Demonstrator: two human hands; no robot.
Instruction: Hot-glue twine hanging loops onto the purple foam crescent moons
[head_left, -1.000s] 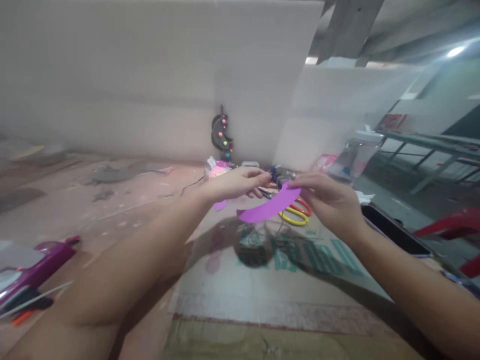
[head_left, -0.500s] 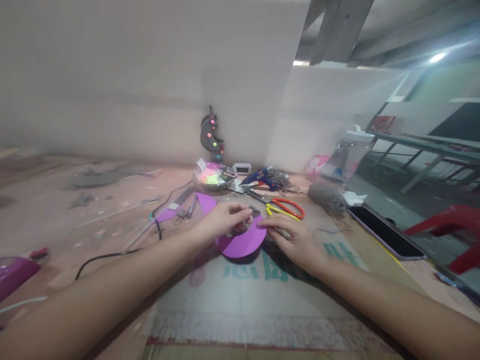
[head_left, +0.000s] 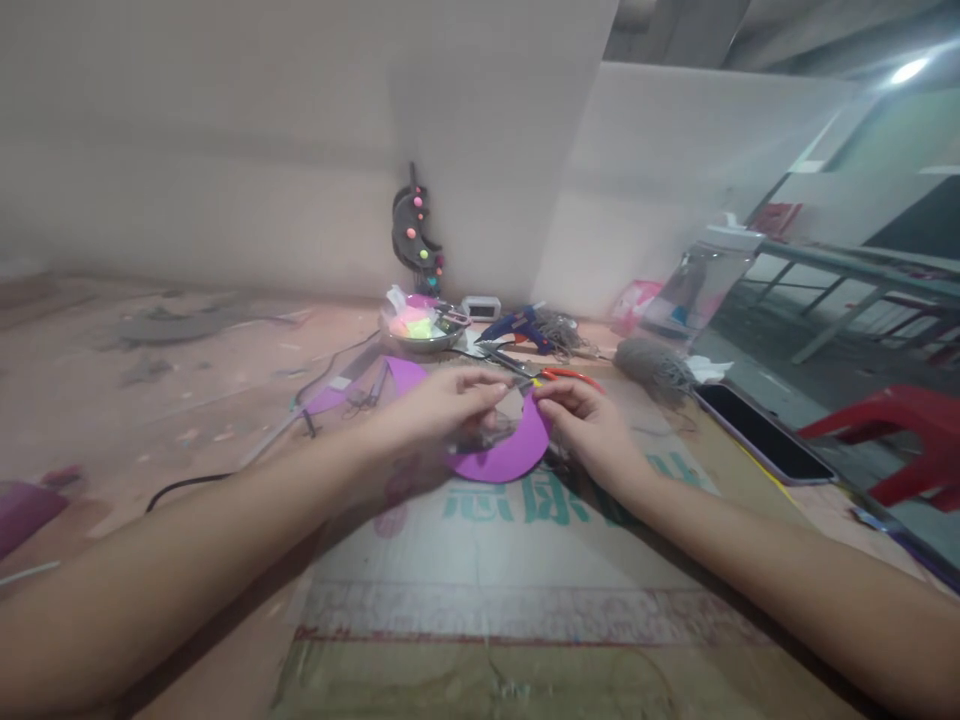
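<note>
Both my hands hold a curved purple foam piece (head_left: 510, 455) just above a printed cardboard sheet (head_left: 517, 560). My left hand (head_left: 442, 405) pinches its left end, fingers closed. My right hand (head_left: 589, 430) pinches its right end near the top edge. The piece bends into a rounded arc between them. Something small and dark sits behind the foam at my left fingertips; I cannot make it out.
Behind my hands lie red and yellow scissors (head_left: 574, 377), a blue glue gun (head_left: 514, 327), a metal bowl of coloured bits (head_left: 420, 330), a ball of grey twine (head_left: 656, 365) and a phone (head_left: 765, 432). A black cable (head_left: 225, 475) runs at left. A red chair (head_left: 907, 435) stands at right.
My hands came down from in front of me to just above the cardboard, and the purple piece went from a long strip shape to a bent arc. The view tilted down.
</note>
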